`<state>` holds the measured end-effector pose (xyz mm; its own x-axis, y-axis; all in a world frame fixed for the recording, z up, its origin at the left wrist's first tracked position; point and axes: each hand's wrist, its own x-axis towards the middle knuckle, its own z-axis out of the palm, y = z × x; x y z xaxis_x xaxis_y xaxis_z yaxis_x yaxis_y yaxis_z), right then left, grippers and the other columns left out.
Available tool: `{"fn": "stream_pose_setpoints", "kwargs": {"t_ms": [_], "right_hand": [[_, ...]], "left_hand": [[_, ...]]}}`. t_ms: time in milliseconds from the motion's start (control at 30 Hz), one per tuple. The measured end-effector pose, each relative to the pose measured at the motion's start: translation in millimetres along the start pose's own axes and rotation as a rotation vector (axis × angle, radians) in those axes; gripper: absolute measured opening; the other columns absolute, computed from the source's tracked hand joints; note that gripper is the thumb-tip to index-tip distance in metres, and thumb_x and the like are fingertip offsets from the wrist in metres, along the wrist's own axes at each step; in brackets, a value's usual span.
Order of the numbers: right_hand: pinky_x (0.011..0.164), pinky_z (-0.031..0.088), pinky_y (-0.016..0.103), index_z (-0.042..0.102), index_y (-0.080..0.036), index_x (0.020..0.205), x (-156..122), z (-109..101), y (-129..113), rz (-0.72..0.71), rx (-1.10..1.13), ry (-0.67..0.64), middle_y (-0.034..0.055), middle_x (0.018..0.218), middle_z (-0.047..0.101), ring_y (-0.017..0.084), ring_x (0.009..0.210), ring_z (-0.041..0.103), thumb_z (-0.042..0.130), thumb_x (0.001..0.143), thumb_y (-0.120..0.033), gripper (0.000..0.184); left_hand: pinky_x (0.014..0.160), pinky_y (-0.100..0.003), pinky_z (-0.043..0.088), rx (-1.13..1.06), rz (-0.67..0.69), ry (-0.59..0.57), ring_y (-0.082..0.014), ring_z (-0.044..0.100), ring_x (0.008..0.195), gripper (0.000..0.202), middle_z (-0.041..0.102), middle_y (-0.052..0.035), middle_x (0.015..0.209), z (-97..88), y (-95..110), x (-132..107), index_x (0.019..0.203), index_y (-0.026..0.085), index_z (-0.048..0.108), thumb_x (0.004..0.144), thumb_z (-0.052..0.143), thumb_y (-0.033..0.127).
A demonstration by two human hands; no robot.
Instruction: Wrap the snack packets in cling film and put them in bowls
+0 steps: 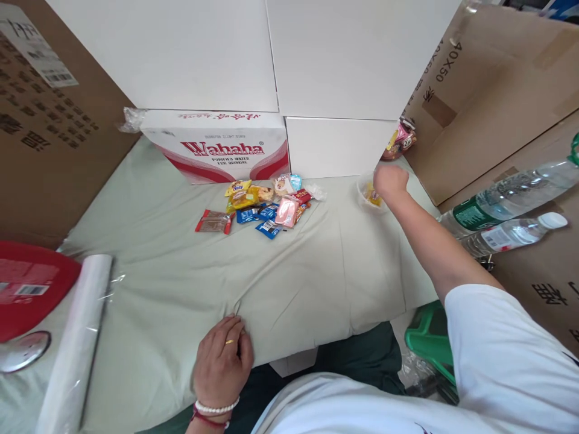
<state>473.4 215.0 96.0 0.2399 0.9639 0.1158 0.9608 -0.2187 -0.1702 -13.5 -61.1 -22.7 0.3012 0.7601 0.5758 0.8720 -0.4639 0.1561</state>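
My right hand (391, 182) reaches to the right-hand side of the bed-like cloth surface, over the rim of a small clear plastic bowl (365, 202). Its fingers are curled in, and whatever they hold is hidden behind the hand. A yellow wrapped snack (373, 195) shows inside the bowl. Near the front edge, my left hand (225, 357) lies on the pale green cloth (298, 277), fingers stretched forward and close together, holding nothing I can see. Between the hands, farther back, sits a loose pile of wrapped snacks: a red-edged brown packet (214, 222), blue packets (268, 228), yellow packets (243, 198) and a pink packet (286, 212).
A Wahaha water carton (221, 147) and white panels (341, 147) stand along the back. Pink packaging (400, 140) sits in the back right corner. Two plastic bottles (511, 199) lean by the right cardboard (493, 90). A white roll (75, 343) and red object (34, 295) lie left.
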Motion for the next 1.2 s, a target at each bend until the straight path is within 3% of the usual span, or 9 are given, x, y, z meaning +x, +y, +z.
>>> {"fn": "stream_pose_setpoints", "kwargs": {"t_ms": [100,200,333,433,567,700,800,967,1200], "right_hand": [[0.095,0.045,0.041,0.073,-0.01,0.119,3,0,-41,-0.043,-0.016,0.06,0.022,0.119,0.07,0.029,0.113,0.062,0.041,0.107,-0.03,0.04],[0.083,0.046,0.029,0.077,-0.019,0.113,2,21,-89,-0.187,0.033,-0.14,0.0107,0.112,0.076,0.023,0.099,0.066,0.06,0.099,-0.035,0.027],[0.083,0.046,0.029,0.077,-0.016,0.111,-21,47,-126,-0.19,0.02,-0.256,0.0132,0.11,0.076,0.025,0.099,0.067,0.063,0.093,-0.024,0.024],[0.09,0.047,0.033,0.074,-0.012,0.114,-63,52,-124,-0.213,0.075,-0.115,0.0176,0.114,0.072,0.027,0.105,0.065,0.048,0.1,-0.022,0.032],[0.091,0.049,0.035,0.076,-0.02,0.114,-155,53,-110,-0.519,0.442,-0.028,0.0119,0.108,0.069,0.024,0.1,0.065,0.046,0.098,-0.02,0.034],[0.077,0.052,0.032,0.077,-0.03,0.112,-256,53,-116,-0.698,0.531,-0.136,0.0059,0.098,0.066,0.02,0.086,0.062,0.048,0.099,-0.021,0.033],[0.072,0.052,0.031,0.077,-0.031,0.111,-305,50,-128,-0.746,0.624,-0.103,0.0064,0.095,0.064,0.019,0.082,0.06,0.047,0.102,-0.02,0.033],[0.074,0.056,0.032,0.075,-0.032,0.12,-325,47,-124,-0.624,0.754,0.02,0.0071,0.101,0.065,0.019,0.088,0.066,0.046,0.103,-0.017,0.036],[0.076,0.057,0.034,0.078,-0.031,0.113,-313,56,-105,-0.416,0.869,-0.007,0.0056,0.099,0.069,0.02,0.089,0.069,0.053,0.1,-0.024,0.028]], "left_hand": [[0.092,-0.044,0.055,-0.004,-0.003,0.014,-0.0289,0.071,0.103,0.023,0.074,-0.0128,0.106,0.3,0,-1,0.106,0.018,0.063,0.087,0.064,0.005],[0.092,-0.044,0.055,-0.011,-0.008,0.015,-0.0287,0.071,0.103,0.022,0.074,-0.0126,0.105,1.0,2,-1,0.104,0.018,0.064,0.087,0.063,0.005],[0.094,-0.044,0.055,-0.072,-0.039,0.038,-0.0276,0.071,0.104,0.021,0.075,-0.0119,0.105,0.5,2,-5,0.104,0.018,0.066,0.088,0.062,0.006],[0.096,-0.041,0.056,-0.236,-0.17,0.097,-0.0243,0.07,0.105,0.018,0.075,-0.0096,0.105,-2.9,2,-9,0.103,0.02,0.068,0.091,0.06,0.01],[0.087,-0.036,0.058,-0.66,-0.603,0.078,-0.021,0.07,0.096,0.013,0.072,-0.0067,0.099,-5.3,20,2,0.102,0.022,0.07,0.098,0.06,0.031],[0.074,-0.037,0.062,-1.359,-1.012,-0.099,-0.0278,0.069,0.111,0.062,0.061,-0.0146,0.138,8.5,56,38,0.137,0.028,0.055,0.085,0.076,0.054],[0.082,-0.037,0.061,-1.566,-1.133,-0.246,-0.0285,0.068,0.115,0.091,0.057,-0.0169,0.146,23.5,72,60,0.14,0.027,0.056,0.06,0.098,0.041],[0.069,-0.027,0.056,-1.648,-1.212,-0.247,-0.0158,0.066,0.081,0.051,0.072,-0.0044,0.092,22.2,59,63,0.09,0.018,0.07,0.055,0.099,0.041],[0.075,-0.032,0.062,-1.732,-1.352,-0.054,-0.0112,0.062,0.078,0.049,0.068,0.0018,0.087,-5.5,34,47,0.082,0.019,0.061,0.06,0.098,0.041]]}}
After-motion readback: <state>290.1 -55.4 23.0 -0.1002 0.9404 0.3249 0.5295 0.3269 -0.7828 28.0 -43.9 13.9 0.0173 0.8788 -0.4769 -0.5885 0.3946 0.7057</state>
